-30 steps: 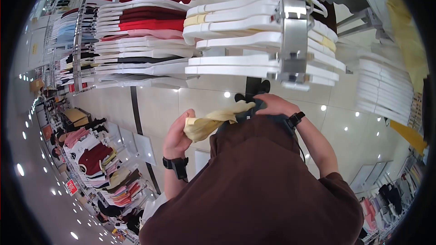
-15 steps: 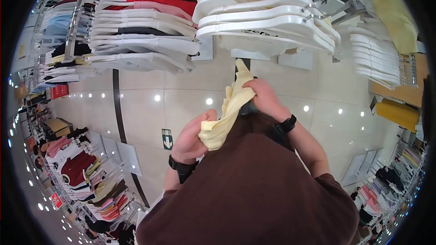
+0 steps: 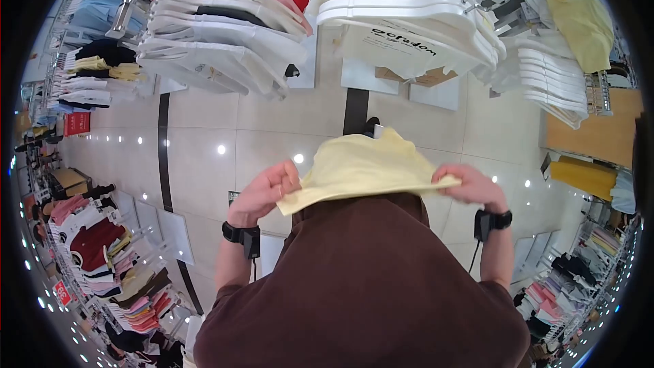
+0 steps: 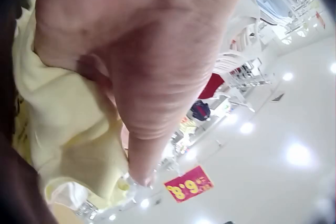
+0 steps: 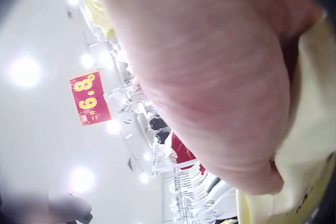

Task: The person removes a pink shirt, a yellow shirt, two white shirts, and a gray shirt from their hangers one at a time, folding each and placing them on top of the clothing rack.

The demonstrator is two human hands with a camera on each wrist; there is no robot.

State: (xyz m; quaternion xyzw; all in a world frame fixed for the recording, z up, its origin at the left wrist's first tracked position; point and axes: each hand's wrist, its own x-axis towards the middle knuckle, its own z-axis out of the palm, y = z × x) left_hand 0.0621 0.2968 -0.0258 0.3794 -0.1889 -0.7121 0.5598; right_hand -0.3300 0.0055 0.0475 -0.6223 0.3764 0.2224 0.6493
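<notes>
A pale yellow T-shirt (image 3: 364, 163) is spread between my two hands in front of my body, its near edge pulled nearly straight. My left hand (image 3: 266, 191) pinches one corner with curled fingers. At the opposite corner, my right hand (image 3: 470, 182) grips the cloth between thumb and fingers. The left wrist view has the fabric (image 4: 73, 124) hanging in folds beside the thumb. Some dark print shows on the cloth (image 5: 310, 145) in the right wrist view. Most of the fingertips are hidden there behind the hand.
Ahead hang white shirts on white hangers (image 3: 402, 10), one with dark lettering. To their left is another row of white, red and pink shirts (image 3: 225, 27). A folded yellow garment (image 3: 579, 20) is at the right. More clothes racks (image 3: 102, 252) stand behind on the left. Glossy floor tiles (image 3: 197, 143) lie below.
The T-shirt was bunched and twisted between the hands; now it is spread wide. Both hands have moved apart, and the right hand has gone outward to a corner. The head view has shifted.
</notes>
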